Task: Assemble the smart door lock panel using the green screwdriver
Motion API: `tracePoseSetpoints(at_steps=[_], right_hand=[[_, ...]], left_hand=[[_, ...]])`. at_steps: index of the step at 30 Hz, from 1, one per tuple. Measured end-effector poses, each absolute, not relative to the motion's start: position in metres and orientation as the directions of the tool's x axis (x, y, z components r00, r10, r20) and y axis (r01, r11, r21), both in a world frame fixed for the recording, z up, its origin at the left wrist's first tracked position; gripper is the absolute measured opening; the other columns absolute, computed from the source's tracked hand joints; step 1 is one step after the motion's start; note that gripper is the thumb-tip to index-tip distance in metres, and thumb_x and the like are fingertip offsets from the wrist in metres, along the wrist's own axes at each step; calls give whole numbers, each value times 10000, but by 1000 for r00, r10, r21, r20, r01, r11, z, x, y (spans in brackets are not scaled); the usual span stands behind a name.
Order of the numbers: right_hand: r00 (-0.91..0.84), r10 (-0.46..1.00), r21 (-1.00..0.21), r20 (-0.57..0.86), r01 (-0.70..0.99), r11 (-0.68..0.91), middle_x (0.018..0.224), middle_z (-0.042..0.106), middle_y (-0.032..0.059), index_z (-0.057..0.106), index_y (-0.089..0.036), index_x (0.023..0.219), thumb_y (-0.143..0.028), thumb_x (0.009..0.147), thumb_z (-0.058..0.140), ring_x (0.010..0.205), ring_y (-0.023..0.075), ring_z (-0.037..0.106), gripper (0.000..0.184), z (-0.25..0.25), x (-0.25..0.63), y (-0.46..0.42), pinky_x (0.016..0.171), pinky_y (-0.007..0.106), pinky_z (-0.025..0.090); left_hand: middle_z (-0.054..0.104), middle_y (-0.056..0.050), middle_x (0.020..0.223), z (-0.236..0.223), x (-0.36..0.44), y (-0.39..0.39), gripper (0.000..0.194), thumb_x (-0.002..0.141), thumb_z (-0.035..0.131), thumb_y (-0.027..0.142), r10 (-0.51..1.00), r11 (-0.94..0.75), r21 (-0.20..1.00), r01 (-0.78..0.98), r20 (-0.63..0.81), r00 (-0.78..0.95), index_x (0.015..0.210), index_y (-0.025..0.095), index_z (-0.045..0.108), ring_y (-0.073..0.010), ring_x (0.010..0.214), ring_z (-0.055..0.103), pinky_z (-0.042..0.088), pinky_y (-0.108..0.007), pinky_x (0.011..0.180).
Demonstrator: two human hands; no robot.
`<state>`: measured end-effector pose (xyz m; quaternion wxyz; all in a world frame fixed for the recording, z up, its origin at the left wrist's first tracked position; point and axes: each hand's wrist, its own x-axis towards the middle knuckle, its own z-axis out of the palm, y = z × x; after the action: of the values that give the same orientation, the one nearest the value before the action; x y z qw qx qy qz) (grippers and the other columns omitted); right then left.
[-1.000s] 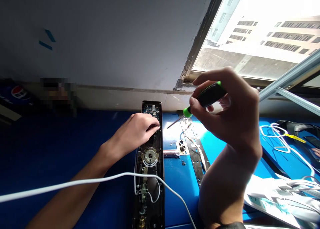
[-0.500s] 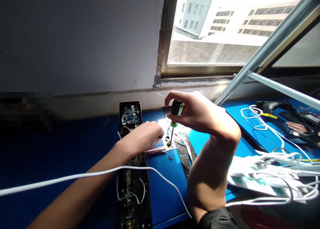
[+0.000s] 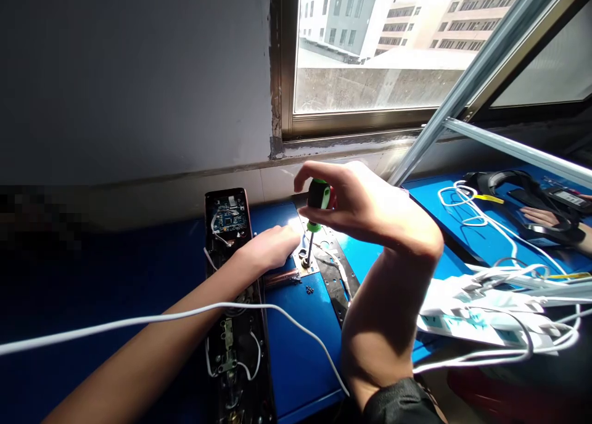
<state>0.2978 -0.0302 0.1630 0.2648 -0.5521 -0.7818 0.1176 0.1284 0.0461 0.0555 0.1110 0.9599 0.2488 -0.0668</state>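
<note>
Holds screwdriver [image 3: 318, 195] nearly upright in right hand [image 3: 363, 205], probably for keeping tip straight at metal plate [image 3: 315, 267]; cannot tell left hand's [image 3: 275, 246] grip.

Readable text: none | landmark: white power strips [image 3: 490, 328] | beyond them, to the right: pale label [image 3: 572, 196] on a black device [image 3: 557, 197], print too small to read | well to their left: circuit board [image 3: 226, 217] in a long black housing [image 3: 245, 331], any markings too fine to make out
</note>
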Motion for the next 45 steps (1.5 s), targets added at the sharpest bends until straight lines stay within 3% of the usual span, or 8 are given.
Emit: tracePoseSetpoints(at_steps=[10, 15, 18, 25, 28, 31, 41, 45], right_hand=[[-262, 920, -495, 292, 781, 380, 762, 658, -31, 686, -213, 1031, -177, 841, 710, 596, 99, 544, 195, 166, 293, -32, 594, 269, 429], [-276, 888, -544, 367, 711, 446, 884, 711, -16, 665, -232, 1130, -155, 857, 684, 650, 121, 615, 284, 172, 283, -33, 637, 300, 511], [-243, 851, -565, 465, 659, 497, 899, 725, -4, 639, -240, 1200, -172, 875, 694, 749, 166, 682, 337, 174, 272, -32, 740, 350, 573], [-146, 807, -508, 573, 709, 489, 1144, 726, 41, 645, -327, 1213, -354, 949, 688, 925, 228, 713, 269, 174, 235, -23, 791, 389, 627], [-207, 814, -476, 543, 723, 501, 1106, 730, 59, 660, -302, 1210, -312, 956, 663, 892, 226, 705, 254, 174, 224, -16, 814, 405, 633], [-229, 810, -461, 540, 725, 512, 1064, 734, 61, 666, -289, 1190, -298, 955, 651, 843, 221, 695, 236, 170, 219, -9, 826, 425, 636], [-219, 761, -465, 611, 679, 568, 993, 727, 7, 646, -282, 1104, -235, 921, 695, 770, 168, 685, 195, 157, 214, 3, 794, 384, 626], [-247, 720, -413, 648, 680, 606, 978, 733, -3, 649, -273, 1097, -192, 907, 706, 768, 153, 689, 214, 152, 213, 7, 782, 359, 619]], left_hand=[[688, -48, 723, 73, 114, 43, 260, 813, 499, 29, 480, -834, 231, 501, -143, 865, 747, 201, 682, -220, 662, 643, 420, -326, 600], [771, -60, 1111, 101, 59, 41, 238, 973, 568, 199, 538, -818, 378, 433, 237, 809, 1102, 219, 766, -225, 964, 726, 540, -335, 854], [775, -59, 1134, 107, 24, 41, 255, 997, 592, 310, 627, -772, 393, 500, 344, 699, 1153, 209, 766, -232, 1002, 729, 564, -346, 909], [740, -69, 1163, 96, -16, 49, 290, 1010, 576, 336, 703, -708, 384, 593, 304, 643, 1182, 203, 768, -241, 1037, 711, 569, -374, 951], [693, -90, 1257, 89, -19, 50, 355, 999, 605, 326, 696, -717, 356, 599, 319, 643, 1319, 214, 711, -265, 1176, 646, 536, -426, 1064], [681, -98, 1271, 83, -17, 49, 341, 978, 627, 263, 652, -757, 336, 560, 340, 677, 1305, 221, 717, -276, 1281, 562, 510, -446, 1119], [680, -105, 1268, 75, -9, 44, 345, 1001, 571, 232, 620, -780, 341, 524, 314, 719, 1319, 212, 703, -301, 1353, 454, 515, -475, 1111], [690, -108, 1251, 74, -8, 44, 347, 989, 579, 225, 617, -782, 353, 513, 323, 718, 1310, 208, 708, -310, 1348, 458, 518, -494, 1109]])
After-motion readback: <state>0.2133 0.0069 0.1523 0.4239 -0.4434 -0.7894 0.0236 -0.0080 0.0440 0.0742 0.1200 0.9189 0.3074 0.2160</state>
